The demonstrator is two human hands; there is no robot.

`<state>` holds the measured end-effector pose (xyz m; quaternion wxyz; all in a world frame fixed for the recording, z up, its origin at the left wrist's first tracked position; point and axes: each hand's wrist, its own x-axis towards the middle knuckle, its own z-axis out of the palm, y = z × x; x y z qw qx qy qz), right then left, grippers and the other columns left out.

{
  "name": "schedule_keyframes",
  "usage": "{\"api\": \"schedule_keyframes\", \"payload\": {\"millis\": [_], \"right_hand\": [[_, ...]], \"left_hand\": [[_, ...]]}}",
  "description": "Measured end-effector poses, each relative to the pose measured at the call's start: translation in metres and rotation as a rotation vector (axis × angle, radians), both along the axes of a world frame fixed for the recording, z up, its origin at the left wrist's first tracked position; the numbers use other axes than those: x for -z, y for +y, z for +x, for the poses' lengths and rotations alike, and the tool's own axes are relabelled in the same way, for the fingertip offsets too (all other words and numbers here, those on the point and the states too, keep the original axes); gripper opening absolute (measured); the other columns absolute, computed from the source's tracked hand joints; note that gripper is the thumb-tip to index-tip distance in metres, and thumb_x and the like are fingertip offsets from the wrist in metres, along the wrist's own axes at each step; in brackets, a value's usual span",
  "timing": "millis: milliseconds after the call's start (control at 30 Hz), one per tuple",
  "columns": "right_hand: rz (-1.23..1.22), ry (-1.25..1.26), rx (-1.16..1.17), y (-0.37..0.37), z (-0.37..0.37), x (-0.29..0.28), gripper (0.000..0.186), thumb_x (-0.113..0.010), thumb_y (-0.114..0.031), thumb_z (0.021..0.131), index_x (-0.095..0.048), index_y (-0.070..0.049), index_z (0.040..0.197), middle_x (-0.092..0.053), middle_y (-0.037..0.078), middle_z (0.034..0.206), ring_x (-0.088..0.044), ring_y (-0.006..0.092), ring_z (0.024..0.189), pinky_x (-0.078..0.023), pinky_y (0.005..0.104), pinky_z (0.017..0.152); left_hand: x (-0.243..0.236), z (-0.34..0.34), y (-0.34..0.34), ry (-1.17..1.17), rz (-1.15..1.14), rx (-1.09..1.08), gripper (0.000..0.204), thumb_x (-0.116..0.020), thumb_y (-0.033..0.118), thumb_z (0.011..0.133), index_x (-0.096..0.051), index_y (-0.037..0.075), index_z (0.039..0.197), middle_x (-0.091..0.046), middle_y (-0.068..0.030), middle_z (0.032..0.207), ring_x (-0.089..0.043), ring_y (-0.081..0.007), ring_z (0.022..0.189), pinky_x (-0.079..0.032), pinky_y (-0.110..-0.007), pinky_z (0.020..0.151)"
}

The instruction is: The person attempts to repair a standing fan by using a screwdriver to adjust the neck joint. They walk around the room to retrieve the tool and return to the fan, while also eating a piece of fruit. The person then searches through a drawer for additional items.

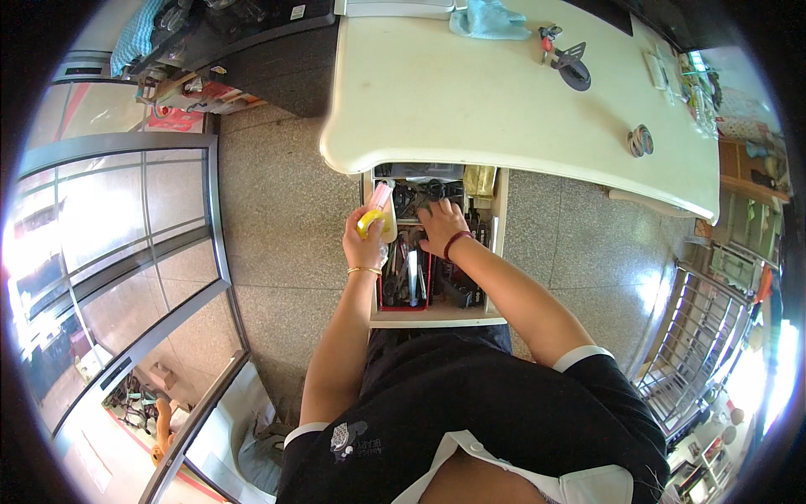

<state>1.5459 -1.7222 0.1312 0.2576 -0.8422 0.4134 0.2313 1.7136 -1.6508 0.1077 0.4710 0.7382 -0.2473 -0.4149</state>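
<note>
A drawer point(437, 320) stands pulled out from the desk in front of me. My left hand point(363, 246) is closed round a yellow ring-shaped thing point(368, 222) at the drawer's left side. Just beyond it is a pink item point(381, 195) that looks wrapped in clear plastic; whether my fingers hold it too, I cannot tell. My right hand point(443, 227) reaches into the drawer with fingers spread, fingertips at a bundle of black cables point(410, 200). Nearer me, a red-edged tray point(391, 308) holds several long tools. A gold packet point(479, 181) lies in the far right corner.
The pale desk point(470, 101) spreads beyond the drawer. On it are a light-blue cloth point(491, 20), a black stand point(573, 69) and a small coiled roll point(640, 141). Left stands a metal-framed glass door point(214, 202); right, a metal rack point(688, 336).
</note>
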Motion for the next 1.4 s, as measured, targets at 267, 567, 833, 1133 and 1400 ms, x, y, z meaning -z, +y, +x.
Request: {"api": "schedule_keyframes", "payload": {"millis": [267,567,833,1133,1400], "right_hand": [[0.003,-0.122,0.09,0.019,-0.012,0.009,0.057,-0.061,-0.04,0.077,-0.049,-0.003,0.119,-0.042,0.015,0.126,-0.036,0.0305,0.118,-0.033,0.0407,0.096],[0.13,-0.25,0.309,0.004,-0.025,0.001,0.055,-0.054,-0.031,0.084,-0.041,0.0,0.128,-0.038,0.018,0.126,-0.036,0.033,0.12,-0.034,0.0401,0.101],[0.072,-0.212,0.409,0.0,-0.029,0.011,0.038,-0.055,-0.019,0.084,-0.051,-0.003,0.118,-0.042,0.018,0.117,-0.049,0.0348,0.107,-0.044,0.0409,0.091],[-0.144,-0.622,0.629,-0.002,-0.053,0.022,0.014,-0.058,-0.01,0.079,-0.06,-0.009,0.092,-0.058,0.014,0.094,-0.058,0.0354,0.088,-0.048,0.0433,0.074],[-0.12,-0.622,0.836,-0.002,-0.059,0.017,0.015,-0.06,-0.012,0.078,-0.057,-0.007,0.092,-0.063,0.018,0.089,-0.06,0.0378,0.083,-0.047,0.0468,0.072]], "left_hand": [[0.009,0.001,0.004,0.017,-0.011,-0.016,0.031,-0.067,0.01,0.077,-0.057,0.003,0.106,-0.062,-0.0062,0.095,-0.059,-0.0127,0.082,-0.048,-0.026,0.074],[-0.004,-0.001,0.001,-0.255,-0.031,0.142,0.032,-0.068,0.014,0.076,-0.057,0.005,0.104,-0.061,-0.0097,0.095,-0.06,-0.0235,0.085,-0.047,-0.032,0.076],[-0.036,-0.013,-0.033,-0.969,0.01,0.492,0.041,-0.065,0.015,0.074,-0.054,0.012,0.113,-0.053,-0.0088,0.113,-0.049,-0.031,0.105,-0.04,-0.041,0.087],[-0.036,-0.032,-0.053,-1.165,-0.056,1.382,0.023,-0.054,0.012,0.075,-0.065,0.013,0.096,-0.059,-0.0038,0.099,-0.048,-0.0203,0.111,-0.033,-0.039,0.094],[-0.033,-0.07,-0.07,-1.126,0.422,1.55,0.056,-0.024,0.045,0.094,-0.054,0.007,0.122,-0.048,-0.009,0.131,-0.031,-0.0226,0.13,-0.012,-0.045,0.107]]}}
